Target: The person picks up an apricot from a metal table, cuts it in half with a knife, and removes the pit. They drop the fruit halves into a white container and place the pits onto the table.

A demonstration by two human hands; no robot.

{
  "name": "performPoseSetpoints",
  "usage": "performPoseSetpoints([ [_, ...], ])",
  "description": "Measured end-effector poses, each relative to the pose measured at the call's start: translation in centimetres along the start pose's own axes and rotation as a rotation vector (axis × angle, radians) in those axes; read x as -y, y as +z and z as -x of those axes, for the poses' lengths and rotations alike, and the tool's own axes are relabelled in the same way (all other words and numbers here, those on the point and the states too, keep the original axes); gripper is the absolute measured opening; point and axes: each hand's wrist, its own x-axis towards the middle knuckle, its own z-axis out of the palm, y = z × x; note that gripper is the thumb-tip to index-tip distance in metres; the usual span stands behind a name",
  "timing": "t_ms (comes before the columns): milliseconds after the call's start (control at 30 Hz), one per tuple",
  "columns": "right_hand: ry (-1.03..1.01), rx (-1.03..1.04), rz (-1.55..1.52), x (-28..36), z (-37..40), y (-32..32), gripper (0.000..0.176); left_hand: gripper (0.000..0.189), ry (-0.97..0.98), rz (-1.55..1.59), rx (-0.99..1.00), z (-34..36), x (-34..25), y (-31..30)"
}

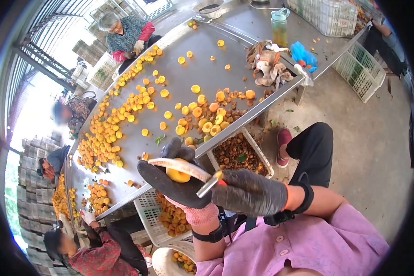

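My left hand (160, 180), in a black-coated glove with a pink cuff, is cupped palm-up around a yellow apricot (178, 175). My right hand (250, 192), in a dark glove, grips a knife-like tool (208, 185) with a shiny metal part at the fingers. A long, pale curved strip (181, 165) extends from this tool across the apricot and my left palm. Both hands are over the near edge of the metal table (170, 76). Just beyond them lie whole and halved apricots (209, 124) among brown scraps.
Below the table edge stand a crate of brown scraps (237, 154), a white crate of apricots (170, 216) and a bucket (163, 262). Rags (267, 64), a bottle (279, 27) and a blue bag (303, 55) lie to the right. Several people work around the table.
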Motion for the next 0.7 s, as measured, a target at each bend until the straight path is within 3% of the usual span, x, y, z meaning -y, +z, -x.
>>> performPoseSetpoints([
  [33, 0.126, 0.031, 0.003, -0.7, 0.0, -0.4, 0.023, 0.064, 0.001, -0.144, 0.086, 0.2, 0.1, 0.3],
  [67, 0.122, 0.024, 0.001, -1.2, 0.2, -0.4, 0.023, 0.06, 0.003, -0.293, 0.172, 0.4, -0.1, 0.7],
  [100, 0.059, -0.049, 0.292, -1.7, 0.6, -0.4, 0.025, 0.063, -0.167, -0.169, 0.2, 1.1, -1.5, 3.7],
  [133, -0.003, -0.121, 0.583, -2.2, 0.8, -0.3, 0.027, 0.063, -0.166, -0.17, 0.205, 1.5, -1.4, 4.8],
  [200, -0.045, -0.169, 0.607, -2.9, 1.0, -0.2, 0.029, 0.074, -0.132, -0.307, -0.007, 2.2, -1.0, 5.9],
  [267, 0.094, -0.145, 0.628, -2.9, 1.4, 0.0, 0.029, 0.072, -0.194, -0.257, 0.097, 2.4, -1.0, 5.3],
  [400, 0.097, -0.122, 0.708, -3.3, 1.7, -0.3, 0.026, 0.071, -0.204, -0.254, 0.151, 2.4, -0.3, 5.0],
  [467, 0.055, -0.114, 0.786, -2.9, 1.6, -0.4, 0.023, 0.071, -0.206, -0.251, 0.207, 2.8, 0.0, 5.3],
  [533, 0.032, -0.168, 0.733, -3.1, 1.6, -0.4, 0.026, 0.07, -0.182, -0.453, 0.039, 4.3, -0.3, 7.0],
  [600, 0.006, -0.225, 0.688, -3.5, 1.6, -0.8, 0.031, 0.069, -0.186, -0.458, 0.092, 4.2, 0.0, 6.7],
  [667, -0.181, -0.128, 0.845, -3.9, 1.7, -1.3, 0.023, 0.068, -0.19, -0.463, 0.143, 3.9, 0.4, 6.2],
  [700, -0.175, -0.133, 0.847, -3.7, 1.6, -1.5, 0.023, 0.066, -0.184, -0.393, 0.183, 3.6, 0.6, 5.9],
])
